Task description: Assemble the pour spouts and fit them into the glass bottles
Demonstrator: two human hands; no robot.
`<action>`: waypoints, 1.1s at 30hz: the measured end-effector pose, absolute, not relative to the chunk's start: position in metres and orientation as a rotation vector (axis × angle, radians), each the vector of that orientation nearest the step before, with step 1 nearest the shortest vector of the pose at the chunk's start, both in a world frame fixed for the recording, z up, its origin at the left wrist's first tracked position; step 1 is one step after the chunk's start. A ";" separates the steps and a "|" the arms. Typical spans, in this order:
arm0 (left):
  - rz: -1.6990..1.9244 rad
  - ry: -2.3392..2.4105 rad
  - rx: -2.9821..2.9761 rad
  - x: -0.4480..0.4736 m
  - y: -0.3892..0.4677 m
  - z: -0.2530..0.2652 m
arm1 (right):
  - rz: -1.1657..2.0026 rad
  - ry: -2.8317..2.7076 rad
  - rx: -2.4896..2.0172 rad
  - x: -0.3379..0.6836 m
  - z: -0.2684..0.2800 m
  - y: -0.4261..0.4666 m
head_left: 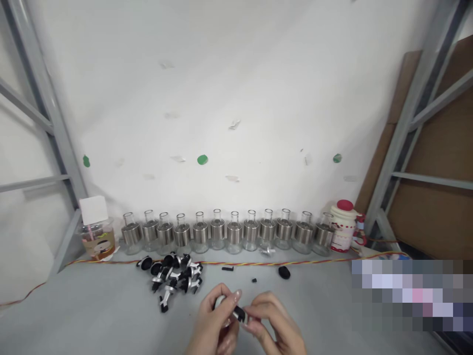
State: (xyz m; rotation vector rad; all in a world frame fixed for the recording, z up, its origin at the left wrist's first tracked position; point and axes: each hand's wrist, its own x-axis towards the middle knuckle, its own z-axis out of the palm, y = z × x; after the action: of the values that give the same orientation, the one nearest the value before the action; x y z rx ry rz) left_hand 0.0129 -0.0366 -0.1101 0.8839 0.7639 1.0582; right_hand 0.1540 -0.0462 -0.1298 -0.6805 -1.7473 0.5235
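My left hand [218, 320] is closed around a black-and-silver pourer spout [239, 313], near the front of the grey table. The fingertips of my right hand [275, 320] pinch the spout's black end from the right. Fingers cover most of the spout, so I cannot tell its full shape. Beyond my left hand lies a pile of similar black-and-silver pourer spouts [173, 276]. Past my hands are a thin black strip [228, 268], a tiny black piece [254, 280] and a round black cap [284, 272].
Several glass bottles with metal sleeves [234, 231] stand in a row along the wall, a small silver-and-clear part [267, 252] before them. A twisted red-yellow wire [240, 263] crosses the table. A drink cup [99, 241] stands left, a white-and-red jar [343, 227] right.
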 end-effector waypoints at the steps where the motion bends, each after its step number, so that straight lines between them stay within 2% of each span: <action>1: 1.055 0.758 0.866 0.012 -0.036 -0.110 | 0.547 -1.718 -0.697 0.154 -0.128 -0.046; 8: 1.027 0.807 0.870 0.008 -0.022 -0.120 | 0.737 -1.321 -0.883 0.155 -0.124 -0.039; 14: 1.046 0.899 0.956 0.008 -0.012 -0.133 | 0.863 -1.273 -0.962 0.160 -0.133 -0.028; 17: 1.080 1.120 1.205 0.003 -0.008 -0.134 | 0.900 -1.265 -0.955 0.159 -0.133 -0.025; 19: 1.123 1.381 1.585 -0.004 -0.004 -0.133 | 0.889 -1.246 -0.953 0.159 -0.133 -0.023; 22: 0.881 1.885 2.233 -0.018 0.002 -0.130 | 0.821 -1.236 -0.995 0.165 -0.133 -0.014; 25: 0.517 2.288 2.518 -0.030 0.009 -0.129 | 0.665 -1.321 -1.156 0.185 -0.135 0.003; 29: 0.451 2.383 2.569 -0.039 0.015 -0.134 | 0.233 -1.519 -1.531 0.227 -0.142 0.031; 33: 0.467 2.388 2.617 -0.041 0.016 -0.138 | 0.196 -1.523 -1.627 0.254 -0.156 0.046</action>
State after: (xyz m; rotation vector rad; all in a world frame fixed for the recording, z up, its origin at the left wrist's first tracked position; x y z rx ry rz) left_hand -0.0410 0.0160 -0.1385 2.6173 2.3878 0.4671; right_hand 0.2541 0.0457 -0.1557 -1.6267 -1.5226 0.1961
